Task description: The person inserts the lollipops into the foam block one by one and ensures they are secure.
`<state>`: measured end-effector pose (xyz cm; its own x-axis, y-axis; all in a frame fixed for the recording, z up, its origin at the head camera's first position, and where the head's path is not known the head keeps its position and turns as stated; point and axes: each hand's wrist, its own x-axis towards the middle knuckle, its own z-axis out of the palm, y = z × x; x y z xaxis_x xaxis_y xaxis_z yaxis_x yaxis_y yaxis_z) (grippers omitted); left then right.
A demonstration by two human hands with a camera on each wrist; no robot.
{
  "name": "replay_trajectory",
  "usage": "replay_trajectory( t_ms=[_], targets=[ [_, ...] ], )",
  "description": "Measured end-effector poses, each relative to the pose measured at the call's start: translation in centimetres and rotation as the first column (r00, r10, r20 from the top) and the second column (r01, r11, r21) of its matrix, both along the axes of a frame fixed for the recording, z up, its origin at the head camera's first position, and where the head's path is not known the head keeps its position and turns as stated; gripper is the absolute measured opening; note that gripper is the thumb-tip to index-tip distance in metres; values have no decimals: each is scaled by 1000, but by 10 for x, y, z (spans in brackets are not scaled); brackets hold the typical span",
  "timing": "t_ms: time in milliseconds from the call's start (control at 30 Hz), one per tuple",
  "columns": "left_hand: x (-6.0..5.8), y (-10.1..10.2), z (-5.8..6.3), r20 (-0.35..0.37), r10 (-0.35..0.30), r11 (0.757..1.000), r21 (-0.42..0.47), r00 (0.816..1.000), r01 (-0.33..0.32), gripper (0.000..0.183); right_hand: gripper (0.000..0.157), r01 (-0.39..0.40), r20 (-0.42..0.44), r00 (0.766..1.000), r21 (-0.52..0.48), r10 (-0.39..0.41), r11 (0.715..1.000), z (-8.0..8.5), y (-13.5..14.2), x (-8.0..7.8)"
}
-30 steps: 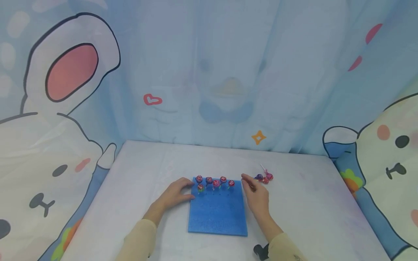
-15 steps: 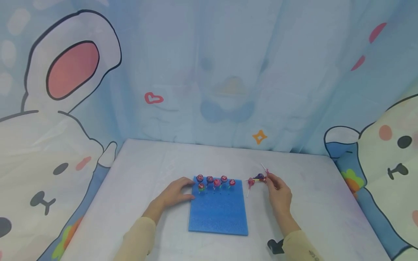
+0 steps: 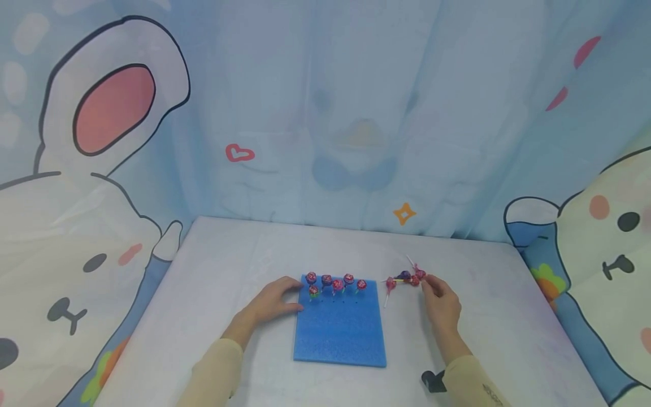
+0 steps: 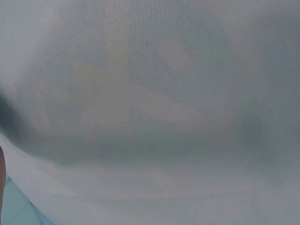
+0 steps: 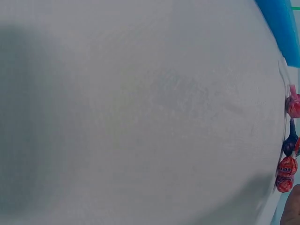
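A blue foam board [image 3: 339, 333] lies on the table, with several wrapped lollipops [image 3: 337, 285] standing upright along its far part. My left hand [image 3: 274, 299] rests at the board's left edge, thumb and fingers spread apart. Right of the board lies a small pile of lollipops: a pink one [image 3: 390, 284], a dark purple one [image 3: 404, 275] and red-pink ones [image 3: 414, 280] at the right end. My right hand [image 3: 443, 305] has its bent fingertips right at that end; I cannot tell whether they pinch a lollipop. In the right wrist view a fingertip [image 5: 291, 206] shows just below the red lollipops [image 5: 287, 166].
Small dark holes run across the board in front of the standing lollipops. The white-covered table [image 3: 508, 316] reaches back to a pale blue cartoon curtain [image 3: 356, 73]. A black device [image 3: 433, 381] sits at my right wrist. The left wrist view shows mostly pale cloth [image 4: 154, 187].
My right hand has moved right, from the board's right edge to the far end of the loose pile, uncovering a pink lollipop beside the board. My left hand stays at the board's left edge.
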<state>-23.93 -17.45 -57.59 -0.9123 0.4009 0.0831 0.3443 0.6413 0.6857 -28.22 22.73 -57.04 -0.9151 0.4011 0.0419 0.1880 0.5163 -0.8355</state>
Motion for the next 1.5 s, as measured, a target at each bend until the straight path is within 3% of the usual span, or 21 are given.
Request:
replay_trajectory(
  t_ms=[467,833,1067,1500],
  targets=[
    [0,0,-3,-11,3,1000,-7,1000,-3,54,41,10,119,993,7,-10,1000,-12,4,-10],
    [1,0,-2,1,16,1000,7,1000,-16,54,44,0,161,987,37,-6,999,-11,3,-18],
    [1,0,-3,-8,14,1000,7,1000,-14,54,48,2,223,975,6,-3,1000,-14,0,-25],
    [1,0,-2,-23,9,1000,4,1000,-9,54,45,-58,150,987,9,56,998,-16,-3,-26]
  ],
)
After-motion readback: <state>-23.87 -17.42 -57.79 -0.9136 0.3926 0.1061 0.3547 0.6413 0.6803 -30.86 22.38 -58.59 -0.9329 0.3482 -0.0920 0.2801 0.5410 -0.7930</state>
